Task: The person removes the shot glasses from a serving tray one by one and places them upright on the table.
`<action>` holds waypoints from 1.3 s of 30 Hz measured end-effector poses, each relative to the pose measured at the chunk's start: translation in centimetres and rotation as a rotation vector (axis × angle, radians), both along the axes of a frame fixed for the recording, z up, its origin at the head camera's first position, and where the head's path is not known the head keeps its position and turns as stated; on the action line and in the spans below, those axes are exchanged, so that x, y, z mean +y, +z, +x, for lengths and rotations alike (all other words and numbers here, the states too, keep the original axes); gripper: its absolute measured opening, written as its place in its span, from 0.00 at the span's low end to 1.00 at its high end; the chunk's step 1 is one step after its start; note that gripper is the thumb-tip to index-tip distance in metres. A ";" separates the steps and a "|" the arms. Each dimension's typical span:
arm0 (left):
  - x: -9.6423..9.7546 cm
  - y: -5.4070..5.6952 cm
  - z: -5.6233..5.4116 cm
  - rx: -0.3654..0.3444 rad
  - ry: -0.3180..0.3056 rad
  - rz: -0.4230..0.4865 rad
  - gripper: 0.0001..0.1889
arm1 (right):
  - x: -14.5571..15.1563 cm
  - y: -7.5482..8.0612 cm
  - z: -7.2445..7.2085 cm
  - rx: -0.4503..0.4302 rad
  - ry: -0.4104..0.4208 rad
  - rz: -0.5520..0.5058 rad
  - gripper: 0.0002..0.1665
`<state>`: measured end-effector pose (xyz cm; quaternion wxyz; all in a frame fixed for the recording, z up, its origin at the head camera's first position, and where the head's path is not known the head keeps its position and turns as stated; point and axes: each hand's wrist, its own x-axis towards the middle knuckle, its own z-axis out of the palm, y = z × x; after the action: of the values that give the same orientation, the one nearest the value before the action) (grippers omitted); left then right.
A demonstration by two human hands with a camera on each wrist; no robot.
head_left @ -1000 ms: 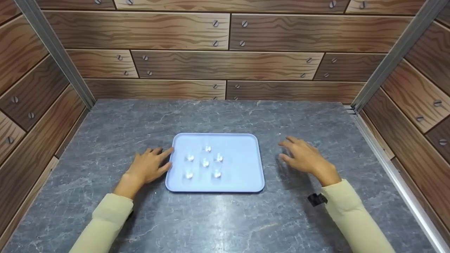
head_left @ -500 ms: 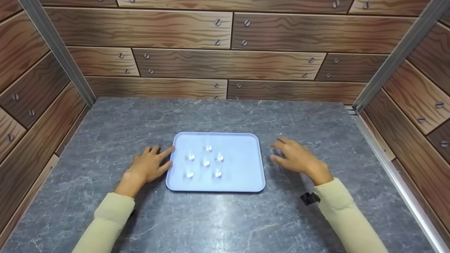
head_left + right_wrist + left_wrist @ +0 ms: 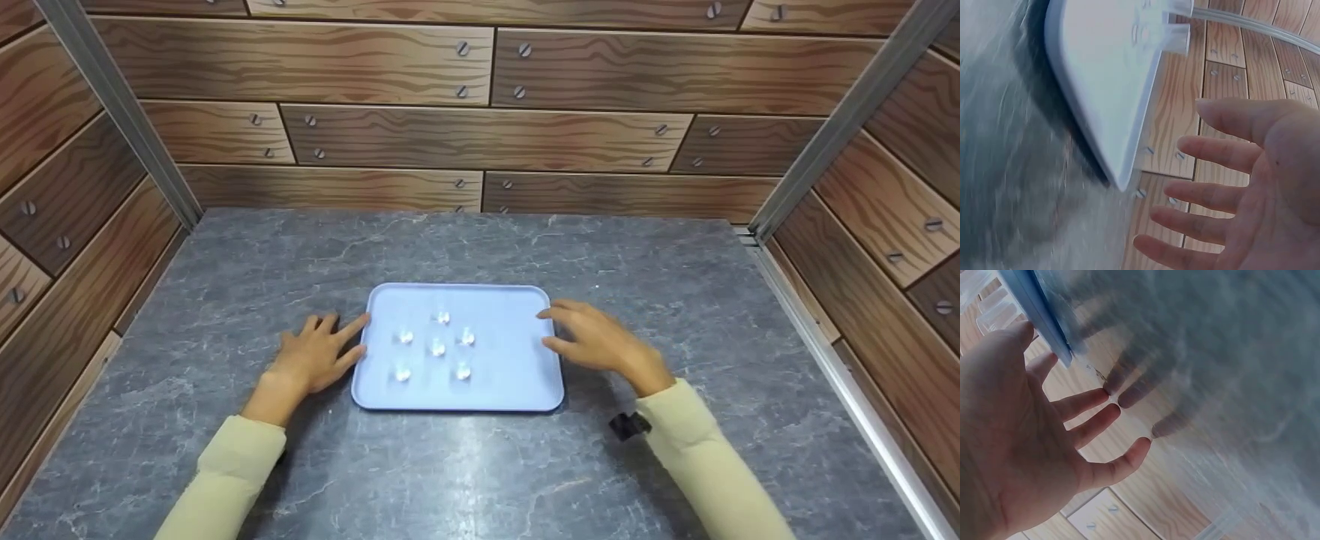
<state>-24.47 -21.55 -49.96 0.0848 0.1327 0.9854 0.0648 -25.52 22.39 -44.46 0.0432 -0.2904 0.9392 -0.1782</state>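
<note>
A light blue tray (image 3: 517, 379) lies on the table with several small clear cups, such as the middle one (image 3: 437, 348), standing on its left and middle part. My left hand (image 3: 311, 356) is at the tray's left edge, its thumb and index fingertips at the rim and the other fingers spread over the table. On the other side, my right hand (image 3: 600, 341) hovers with fingertips overlapping the right rim in the head view. Seen from the right wrist, its fingers are spread with nothing between them, and the tray (image 3: 1109, 95) shows beyond them.
The grey marbled table (image 3: 465, 472) runs back to a wood-plank patterned wall (image 3: 390, 135). Metal posts (image 3: 135, 127) stand at the corners, and a metal rail (image 3: 847, 390) follows the right side. A small black device (image 3: 628, 426) sits at the right wrist.
My right hand has moved left from over the bare table to the tray's right rim. My left hand, the tray and the cups have stayed in place.
</note>
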 end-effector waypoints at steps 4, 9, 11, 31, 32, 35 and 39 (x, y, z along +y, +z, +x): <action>-0.3 -0.1 0.0 0.006 0.001 0.005 0.31 | -1.4 -0.6 -0.3 0.009 0.041 -0.082 0.24; -0.5 -0.1 0.0 0.009 0.004 0.013 0.31 | -2.9 -1.7 -1.0 -0.065 0.052 -0.242 0.22; -0.5 0.0 0.1 0.010 0.002 0.022 0.31 | -3.4 -2.1 -1.3 -0.113 0.045 -0.294 0.23; -1.4 0.1 0.6 -0.004 -0.001 0.215 0.31 | -5.8 -2.9 -2.5 -0.234 0.043 -0.381 0.24; -1.3 0.0 0.6 0.001 -0.002 0.223 0.31 | -5.9 -3.0 -2.5 -0.237 0.042 -0.383 0.24; -1.1 -0.3 0.6 0.019 -0.007 0.213 0.31 | -6.0 -3.1 -2.6 -0.245 0.051 -0.378 0.24; -0.7 -0.3 0.6 0.035 -0.007 0.165 0.31 | -6.1 -3.0 -2.7 -0.239 0.055 -0.377 0.24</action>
<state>-23.92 -22.24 -50.29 0.0564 0.1437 0.9776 0.1429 -28.20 16.27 -47.50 0.1042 -0.2954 0.8693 -0.3824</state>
